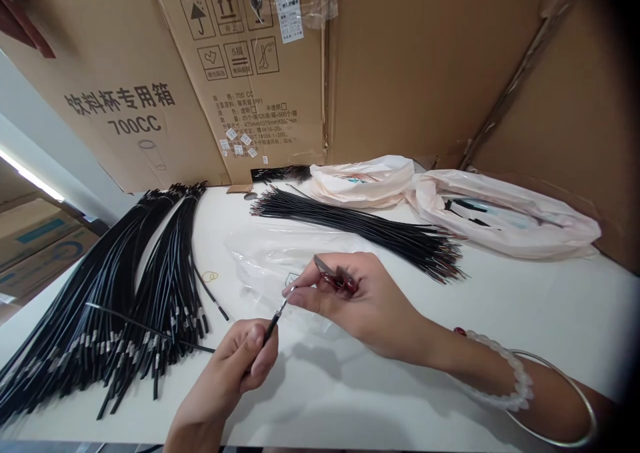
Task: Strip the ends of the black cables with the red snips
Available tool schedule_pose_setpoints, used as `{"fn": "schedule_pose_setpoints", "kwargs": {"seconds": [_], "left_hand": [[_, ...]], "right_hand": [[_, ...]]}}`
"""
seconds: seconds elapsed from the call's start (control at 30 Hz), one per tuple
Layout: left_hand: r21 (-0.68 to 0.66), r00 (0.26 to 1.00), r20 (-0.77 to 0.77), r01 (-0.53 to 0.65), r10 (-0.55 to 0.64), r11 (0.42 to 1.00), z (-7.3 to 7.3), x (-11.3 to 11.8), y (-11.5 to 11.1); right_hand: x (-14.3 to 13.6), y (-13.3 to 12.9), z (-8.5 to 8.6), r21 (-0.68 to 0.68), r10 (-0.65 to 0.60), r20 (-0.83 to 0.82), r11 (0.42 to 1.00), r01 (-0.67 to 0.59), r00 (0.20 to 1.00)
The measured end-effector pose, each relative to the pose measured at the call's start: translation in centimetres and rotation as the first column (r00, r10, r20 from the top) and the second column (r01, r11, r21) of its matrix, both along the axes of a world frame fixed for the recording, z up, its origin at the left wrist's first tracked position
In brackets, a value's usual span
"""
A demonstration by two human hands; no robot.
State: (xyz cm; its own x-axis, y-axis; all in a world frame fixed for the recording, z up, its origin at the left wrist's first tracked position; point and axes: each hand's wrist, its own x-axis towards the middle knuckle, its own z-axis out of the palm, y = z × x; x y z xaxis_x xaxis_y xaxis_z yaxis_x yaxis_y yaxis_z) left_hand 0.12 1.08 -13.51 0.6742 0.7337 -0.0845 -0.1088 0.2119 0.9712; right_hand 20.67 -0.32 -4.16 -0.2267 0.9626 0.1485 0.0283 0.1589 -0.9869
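Note:
My left hand [247, 356], low in the middle, is closed round a black cable [271, 328] whose bright metallic end points up and to the right. That metallic end is pinched between the thumb and forefinger of my right hand [345, 299]. Small scissors with red handles [343, 281] are also tucked in my right hand, blades pointing up and left. Beyond my hands lies a clear plastic bag [270, 253]. The cable's other part runs left from my left hand over a large pile of black cables [165, 286] with silvery bands near their ends.
Another bundle of black wires [360, 226] with coppery ends lies behind my right hand. Two pale plastic bags [510, 233] with rolled rims stand at the back right. Large cardboard [425, 73] walls the table's back. A yellow rubber band [211, 276] lies near the left pile.

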Motion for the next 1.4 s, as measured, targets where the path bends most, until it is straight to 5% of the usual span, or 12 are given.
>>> {"fn": "schedule_pose_setpoints", "kwargs": {"seconds": [0.5,0.73,1.07,1.13,1.2,1.3,1.4], "left_hand": [[-0.171,0.974,0.22,0.09,-0.051,0.981,0.7,0.9,0.0],[-0.324,0.846,0.508,0.363,-0.163,0.874,0.3,1.0,0.2],[-0.392,0.744,0.654,0.486,-0.135,0.781,0.2,1.0,0.2],[-0.415,0.75,0.652,0.482,-0.117,0.772,0.3,1.0,0.2],[-0.435,0.763,0.638,0.467,-0.102,0.77,0.4,1.1,0.1],[-0.464,0.775,0.627,0.456,-0.081,0.76,0.7,1.2,0.0],[-0.505,0.801,0.596,0.428,-0.055,0.75,0.8,1.1,-0.1]], "right_hand": [[0.0,0.1,0.0,0.048,0.022,-0.022,0.999,-0.021,1.0],[0.0,0.4,-0.5,0.097,0.034,-0.031,0.995,-0.03,0.999],[-0.1,0.8,-1.0,0.182,-0.054,0.068,0.982,0.041,0.996],[-0.1,0.7,-1.6,0.312,-0.205,0.112,0.936,0.161,0.972],[0.0,0.6,-2.1,0.545,-0.365,0.175,0.809,0.219,0.915],[0.2,0.3,-2.7,0.831,-0.463,0.323,0.555,-0.014,0.825],[0.0,0.2,-2.9,0.882,-0.54,0.438,0.411,-0.23,0.719]]}}
